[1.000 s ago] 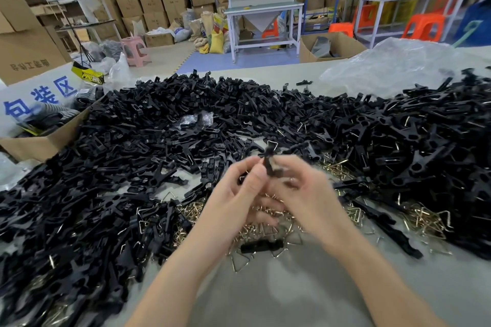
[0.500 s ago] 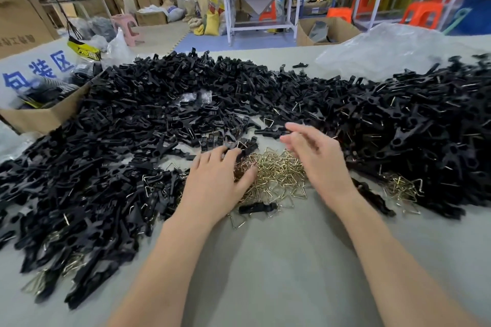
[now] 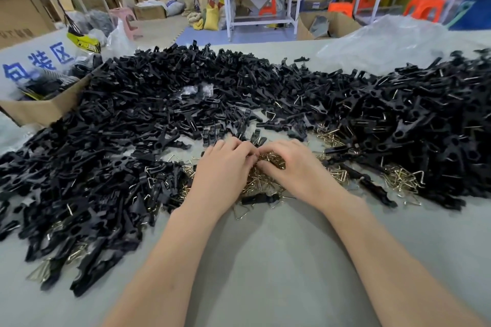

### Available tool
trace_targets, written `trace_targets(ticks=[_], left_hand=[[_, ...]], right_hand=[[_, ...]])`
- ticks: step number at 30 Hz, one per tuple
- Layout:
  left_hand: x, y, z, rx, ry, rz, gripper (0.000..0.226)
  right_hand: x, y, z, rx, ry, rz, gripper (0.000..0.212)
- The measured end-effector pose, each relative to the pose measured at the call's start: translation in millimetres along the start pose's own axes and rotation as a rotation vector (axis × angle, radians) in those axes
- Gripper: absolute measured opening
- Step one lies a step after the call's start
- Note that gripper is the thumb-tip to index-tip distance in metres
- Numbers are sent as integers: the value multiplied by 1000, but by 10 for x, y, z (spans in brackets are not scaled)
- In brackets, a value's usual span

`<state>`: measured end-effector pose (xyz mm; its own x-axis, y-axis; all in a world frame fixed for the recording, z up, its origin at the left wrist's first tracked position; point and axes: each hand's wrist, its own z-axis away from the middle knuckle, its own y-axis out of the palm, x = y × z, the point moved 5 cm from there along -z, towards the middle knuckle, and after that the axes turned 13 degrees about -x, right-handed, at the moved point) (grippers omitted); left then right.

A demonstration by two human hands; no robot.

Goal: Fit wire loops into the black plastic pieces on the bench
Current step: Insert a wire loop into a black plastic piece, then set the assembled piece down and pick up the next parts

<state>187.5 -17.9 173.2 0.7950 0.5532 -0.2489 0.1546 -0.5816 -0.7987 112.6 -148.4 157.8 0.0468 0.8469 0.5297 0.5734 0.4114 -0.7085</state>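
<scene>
A wide heap of black plastic pieces (image 3: 159,114) covers the bench (image 3: 265,260) from left to right. In front of it, at the middle, lies a small pile of brass wire loops (image 3: 261,184). Both my hands are down on that pile, knuckles up. My right hand (image 3: 297,167) has its fingers curled into the loops and pinches some of them. My left hand (image 3: 223,167) is curled at the pile's far edge, close to the black pieces; its fingertips are hidden. One black piece (image 3: 260,199) lies at the pile's near edge.
More wire loops (image 3: 398,178) lie at the right, under the heap's edge. A cardboard box (image 3: 45,109) stands at the bench's left, a clear plastic bag (image 3: 385,42) at the back right. Bare grey bench surface lies around my forearms.
A second ago both hands held a black piece up above the bench. They dropped it, spread open over the loops, and now their fingers curl into the loop pile.
</scene>
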Motion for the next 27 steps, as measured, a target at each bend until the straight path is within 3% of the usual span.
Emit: trace_targets(ticks=[11,16,22,27], left_hand=[[-47,-142,-36,-107,-129,263,20],[13,-129,-42,-159,-186,287,25],[225,-167,-30,-275,-318,250,21],[275,-153,-25,-253,-355,186,20]], right_hand=[[3,-79,-3,-141,40,-179,18],[-25,-47,-18,-141,50,-134,14],[-42,-23,-4,-47,55,56,46],[-46,-19,-13,-41,67,55,39]])
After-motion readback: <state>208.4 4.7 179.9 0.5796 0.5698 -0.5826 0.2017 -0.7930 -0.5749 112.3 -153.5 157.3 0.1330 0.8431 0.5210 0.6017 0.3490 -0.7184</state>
